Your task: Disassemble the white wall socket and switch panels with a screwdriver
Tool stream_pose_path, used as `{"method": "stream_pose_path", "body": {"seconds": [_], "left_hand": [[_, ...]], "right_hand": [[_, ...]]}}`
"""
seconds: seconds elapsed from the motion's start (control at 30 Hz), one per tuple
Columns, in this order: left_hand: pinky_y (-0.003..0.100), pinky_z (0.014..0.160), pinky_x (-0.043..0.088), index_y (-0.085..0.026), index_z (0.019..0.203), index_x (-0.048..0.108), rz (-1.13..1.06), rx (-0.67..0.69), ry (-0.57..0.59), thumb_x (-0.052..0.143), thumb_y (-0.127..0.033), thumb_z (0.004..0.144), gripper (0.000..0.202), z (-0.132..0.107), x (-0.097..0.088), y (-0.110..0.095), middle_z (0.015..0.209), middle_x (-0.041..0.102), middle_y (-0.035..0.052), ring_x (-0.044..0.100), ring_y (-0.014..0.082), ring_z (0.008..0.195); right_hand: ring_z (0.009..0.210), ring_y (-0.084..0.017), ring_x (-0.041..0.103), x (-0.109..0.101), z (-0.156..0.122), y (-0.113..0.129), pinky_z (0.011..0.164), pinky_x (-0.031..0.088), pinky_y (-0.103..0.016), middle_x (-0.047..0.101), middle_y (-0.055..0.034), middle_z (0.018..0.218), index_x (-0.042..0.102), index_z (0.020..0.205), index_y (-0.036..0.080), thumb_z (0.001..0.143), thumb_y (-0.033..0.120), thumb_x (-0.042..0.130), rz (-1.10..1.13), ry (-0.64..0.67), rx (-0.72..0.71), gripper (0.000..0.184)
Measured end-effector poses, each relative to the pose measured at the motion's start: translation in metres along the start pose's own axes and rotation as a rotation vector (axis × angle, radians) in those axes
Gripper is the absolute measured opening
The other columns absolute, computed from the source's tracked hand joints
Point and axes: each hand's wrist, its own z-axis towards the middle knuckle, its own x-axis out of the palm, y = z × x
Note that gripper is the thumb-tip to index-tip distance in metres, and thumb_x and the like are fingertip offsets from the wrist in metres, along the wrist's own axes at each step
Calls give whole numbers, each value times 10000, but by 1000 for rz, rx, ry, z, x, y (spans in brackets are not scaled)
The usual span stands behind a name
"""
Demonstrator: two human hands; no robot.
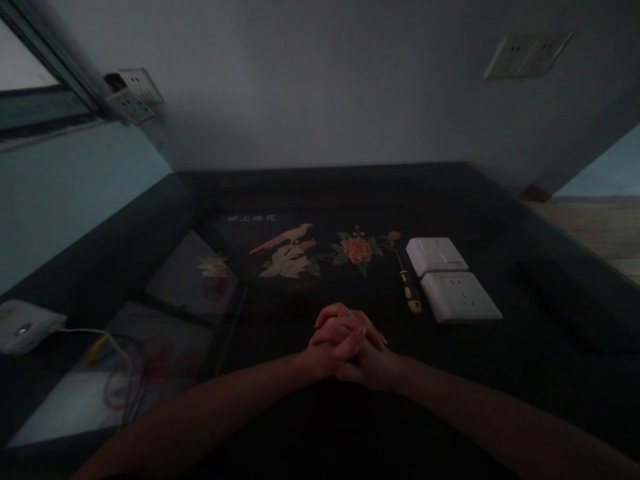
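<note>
My left hand [327,347] and my right hand [367,357] are clasped together, fingers interlaced, resting on the dark table [310,200] in the middle of the view. Nothing shows inside them. Just beyond them to the right lies a small screwdriver [410,290] with a yellow and black handle. Beside it sit two white wall plates: a switch plate [436,255] and, nearer me, a socket plate [461,297]. Neither hand touches these.
The tabletop bears a painted bird and flower pattern [320,252]. A white device [25,325] with cables [117,363] lies at the left edge. Wall sockets [133,95] hang at upper left, and more wall sockets [527,55] at upper right. A dark flat object [575,303] lies at right.
</note>
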Motion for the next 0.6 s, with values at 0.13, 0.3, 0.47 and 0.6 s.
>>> {"method": "stream_pose_path", "body": {"seconds": [0.13, 0.3, 0.47, 0.6], "left_hand": [[284, 933, 436, -260, 1130, 634, 27, 2, -10, 341, -179, 907, 377, -1, 2, 2, 1063, 695, -11, 580, 198, 1145], [277, 934, 444, -283, 1085, 643, 69, 36, -3, 428, -177, 827, 352, 2, 1, 2, 1048, 706, -16, 593, 207, 1139], [311, 963, 453, -289, 1078, 626, 69, 74, -34, 348, -147, 866, 377, 0, -4, -2, 1076, 701, 1, 613, 204, 1131], [327, 978, 462, -289, 1070, 613, 59, 97, -49, 282, -127, 880, 415, 0, -2, -1, 1040, 713, 9, 620, 201, 1124]], "right_hand": [[1109, -268, 542, 1, 0, -2, 963, 491, -474, 545, -62, 1201, 666, 1103, 275, 868, 390, 614, -8, -3, 11, 267], [1106, -263, 541, 2, 0, -2, 952, 498, -450, 546, -50, 1185, 663, 1110, 298, 842, 333, 628, -17, -14, 12, 273], [1101, -262, 538, 1, 0, 2, 956, 490, -464, 523, -67, 1198, 668, 1115, 285, 875, 346, 603, -39, -8, 16, 256], [1101, -264, 530, 1, 0, 2, 942, 495, -460, 511, -75, 1199, 673, 1118, 273, 863, 347, 629, -37, 2, 22, 269]]}}
